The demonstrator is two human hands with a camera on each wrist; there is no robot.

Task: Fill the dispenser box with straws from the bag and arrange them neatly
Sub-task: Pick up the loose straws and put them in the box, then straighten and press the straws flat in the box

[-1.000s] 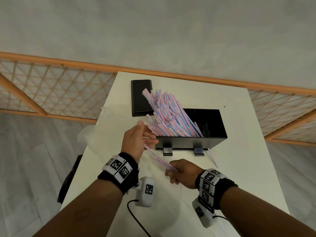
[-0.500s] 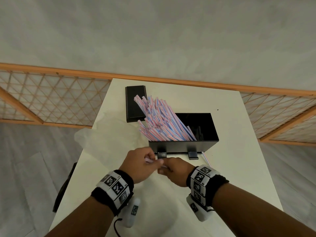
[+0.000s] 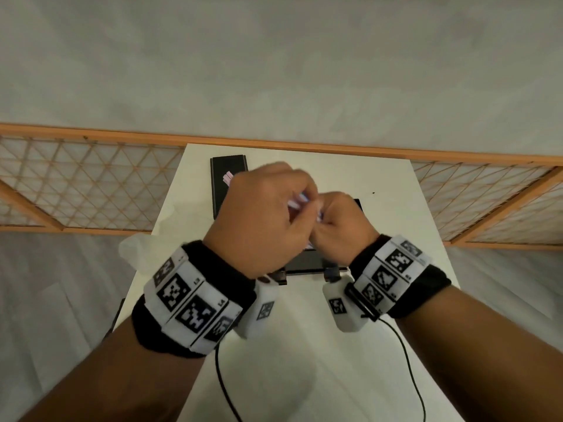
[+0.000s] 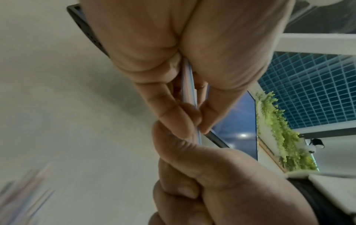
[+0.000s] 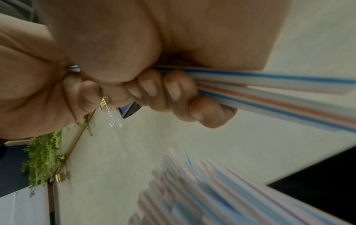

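- Your left hand (image 3: 262, 220) and right hand (image 3: 338, 226) are both up above the box (image 3: 307, 263), close together, knuckles nearly touching.
- Both hands pinch the same few straws (image 5: 269, 86). The right wrist view shows your right fingers (image 5: 173, 91) curled around them. The left wrist view shows a straw squeezed between your left fingertips (image 4: 173, 121).
- You could drop a straw. They are thin and smooth, and a loose pinch would let one slide out onto the table (image 3: 304, 376).
- You could bend one. Squeezing hard or pulling the two hands apart would crease it.
- The pile (image 5: 221, 190) in the box leans out and looks messy. Pushing new straws in crooked could knock some over the side.
- You may not see well. Your hands hide most of the box in the head view, so you could miss the opening.
- The straws are long and thin, white with blue and pink stripes.
- The box is black and sits near the middle of the table. Some straw tips (image 3: 228, 177) show past your left hand, over the black lid (image 3: 219, 184) near the far left corner.
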